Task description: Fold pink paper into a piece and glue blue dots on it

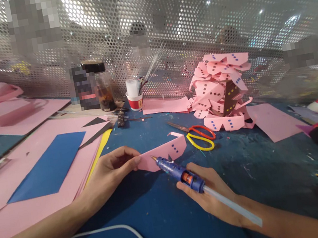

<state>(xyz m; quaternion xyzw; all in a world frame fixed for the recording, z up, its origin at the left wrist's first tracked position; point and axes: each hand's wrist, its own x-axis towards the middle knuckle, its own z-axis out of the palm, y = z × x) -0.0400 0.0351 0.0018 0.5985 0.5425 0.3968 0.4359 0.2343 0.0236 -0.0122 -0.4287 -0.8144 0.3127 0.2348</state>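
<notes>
Between thumb and fingers, my left hand [115, 167] pinches the left end of a pink paper mask [164, 150]. Small blue squares mark the mask's right part, and a thin strip sticks up at its far end. A blue glue gun [174, 169] is gripped in my right hand [211, 191], with a clear glue stick [232, 206] running out of its back over my wrist. The gun's nozzle is at the mask's face, near its left half; whether it touches, I cannot tell. Just beyond the mask lie scissors [200, 136] with one red and one yellow handle loop.
A heap of similar pink masks [215, 88] stands at the back right. Pink sheets [42, 156] with a blue card [50, 165] on top lie to the left. Behind are a paper cup [135, 100] and a jar [104, 87]. A white cord [119, 226] curves along the front.
</notes>
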